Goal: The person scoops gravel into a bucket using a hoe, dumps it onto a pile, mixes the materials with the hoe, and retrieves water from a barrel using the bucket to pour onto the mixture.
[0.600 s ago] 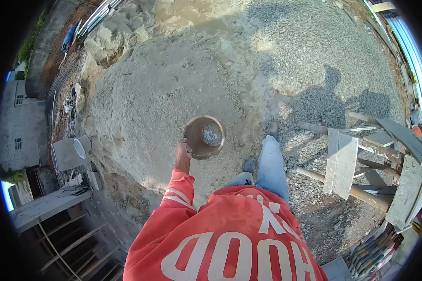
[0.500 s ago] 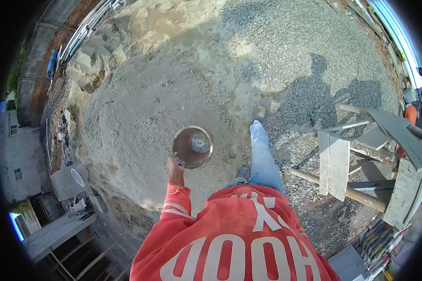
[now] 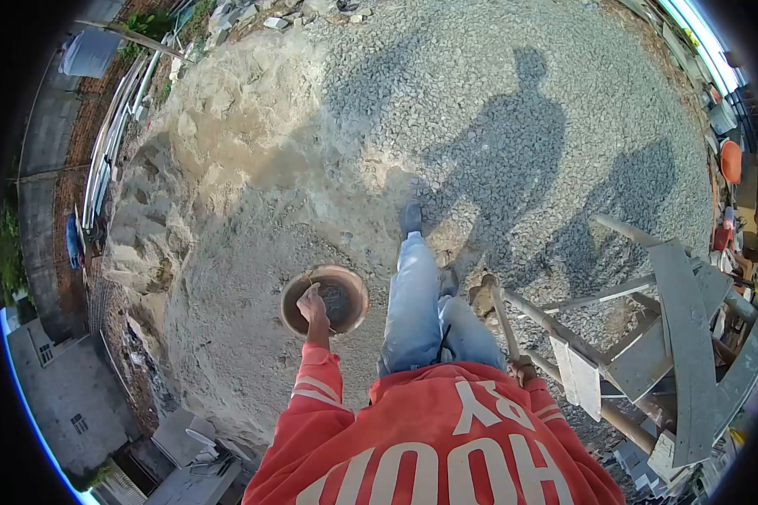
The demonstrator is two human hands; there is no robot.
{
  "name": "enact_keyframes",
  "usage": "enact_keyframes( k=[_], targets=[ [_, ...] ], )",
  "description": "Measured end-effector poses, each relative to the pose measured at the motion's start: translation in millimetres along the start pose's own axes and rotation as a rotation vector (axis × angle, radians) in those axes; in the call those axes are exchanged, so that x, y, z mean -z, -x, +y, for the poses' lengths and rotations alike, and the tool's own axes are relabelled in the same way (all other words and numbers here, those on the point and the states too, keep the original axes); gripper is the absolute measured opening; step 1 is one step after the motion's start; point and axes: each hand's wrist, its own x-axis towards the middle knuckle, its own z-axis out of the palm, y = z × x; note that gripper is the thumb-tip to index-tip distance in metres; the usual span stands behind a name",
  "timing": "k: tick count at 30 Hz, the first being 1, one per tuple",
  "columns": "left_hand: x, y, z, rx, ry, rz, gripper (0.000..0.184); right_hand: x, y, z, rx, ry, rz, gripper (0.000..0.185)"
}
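Note:
A round brown bucket with greyish contents at its bottom is over the sandy ground, left of my legs. My left hand is closed on its thin handle, above the opening. Beside my right hip, my right hand is closed around the near end of a wooden tool handle. The far end of that tool, a brownish head, is near my rear foot; its exact shape is hard to make out.
Stacked boards and poles stand close on the right. Gravel covers the upper right, with rough sand mounds at left. Long pipes lie at the far left. An orange object is at the right edge.
The view has shifted, with my feet now further toward the gravel and the bucket lower in view. My right hand and the tool handle have come into sight.

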Motion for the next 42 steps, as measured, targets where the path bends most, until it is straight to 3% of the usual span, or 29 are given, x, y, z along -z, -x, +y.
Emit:
enact_keyframes(
  k=[1, 2, 3, 5, 6, 9, 11, 13, 14, 19, 21, 22, 23, 25, 29, 31, 32, 35, 37, 38, 39, 40, 42],
  targets=[
    [-34.3, -18.1, 29.9, -0.159, -0.133, 0.000, 0.019, -5.0, -24.2, -23.3, -0.412, -0.083, 0.144, 0.018],
    [-65.3, -37.1, 56.0, -0.127, -0.268, -0.101, 0.023, 0.6, -36.3, -38.7, -0.412, -0.020, 0.137, 0.023],
    [-103.4, -41.4, 86.0, -0.104, -0.386, -0.016, 0.025, -7.4, -47.0, -70.7, -0.422, -0.224, 0.140, 0.010],
    [-174.6, -85.2, 111.9, -0.294, -0.414, -0.288, 0.028, -11.4, -66.0, -123.8, -0.481, -0.163, 0.220, 0.005],
    [-209.5, -89.6, 127.6, -0.343, -0.417, -0.309, 0.028, -13.4, -66.0, -152.6, -0.419, -0.095, 0.287, 0.005],
    [-324.0, -101.0, 169.5, -0.501, -0.388, -0.380, 0.029, -14.5, -95.4, -209.1, -0.379, -0.031, 0.376, 0.019],
    [-394.8, -87.0, 202.0, -0.480, -0.339, -0.443, 0.030, -4.1, -107.4, -244.8, -0.312, 0.009, 0.414, 0.023],
    [-468.0, -110.1, 180.0, -0.375, -0.295, -0.577, 0.027, 13.3, -145.0, -232.8, -0.291, 0.297, 0.408, 0.032],
    [-504.0, -117.3, 176.2, -0.311, -0.264, -0.637, 0.026, 27.8, -169.7, -193.0, -0.101, 0.545, 0.475, 0.040],
    [-628.0, -134.4, 151.4, -0.003, -0.160, -0.773, 0.027, 22.6, -229.2, -272.8, -0.141, 0.627, 0.386, 0.047],
    [-637.3, -134.2, 116.1, -0.454, -0.544, -0.557, 0.034, 24.8, -229.3, -252.0, -0.227, 0.613, 0.334, 0.048],
    [-638.4, -139.6, 101.6, -0.636, -0.821, -0.451, 0.048, 26.5, -224.1, -250.5, -0.249, 0.610, 0.322, 0.048],
    [-643.6, -142.5, 95.8, -0.497, -0.734, -0.452, 0.058, 31.7, -224.1, -256.3, -0.260, 0.576, 0.317, 0.047],
    [-651.2, -145.9, 69.7, -0.197, -0.503, -0.598, 0.059, 41.9, -227.2, -265.2, -0.286, 0.544, 0.308, 0.046],
    [-658.5, -115.2, 59.4, -0.250, -0.344, -0.669, 0.056, 53.3, -224.8, -274.6, -0.363, 0.281, 0.250, 0.040],
    [-665.6, -88.4, 85.5, -0.386, -0.725, -0.682, 0.053, 58.8, -223.6, -313.8, -0.340, 0.509, 0.260, 0.039],
    [-677.1, -80.4, 98.0, -0.409, -0.719, -0.681, 0.053, 60.1, -223.7, -321.6, -0.342, 0.493, 0.279, 0.036],
    [-713.4, -74.1, 127.5, -0.297, -0.751, -0.656, 0.055, 55.6, -216.5, -349.1, -0.334, 0.401, 0.336, 0.034],
    [-743.3, -91.2, 128.6, -0.131, -1.111, -0.821, 0.056, 52.9, -206.9, -346.2, -0.381, 0.288, 0.359, 0.032],
    [-753.4, -98.0, 121.2, -0.221, -0.812, -0.939, 0.058, 47.7, -200.2, -342.3, -0.449, 0.177, 0.368, 0.031],
    [-764.9, -110.5, 109.9, -0.233, -0.812, -0.946, 0.058, 41.9, -191.6, -343.5, -0.445, 0.166, 0.375, 0.031],
    [-782.0, -125.7, 102.2, -0.105, -0.792, -0.816, 0.056, 37.4, -182.1, -350.8, -0.431, 0.150, 0.420, 0.030],
    [-808.9, -150.1, 94.9, -0.274, -0.777, -0.710, 0.050, 35.3, -171.7, -398.6, -0.412, 0.126, 0.472, 0.028]
  ],
)
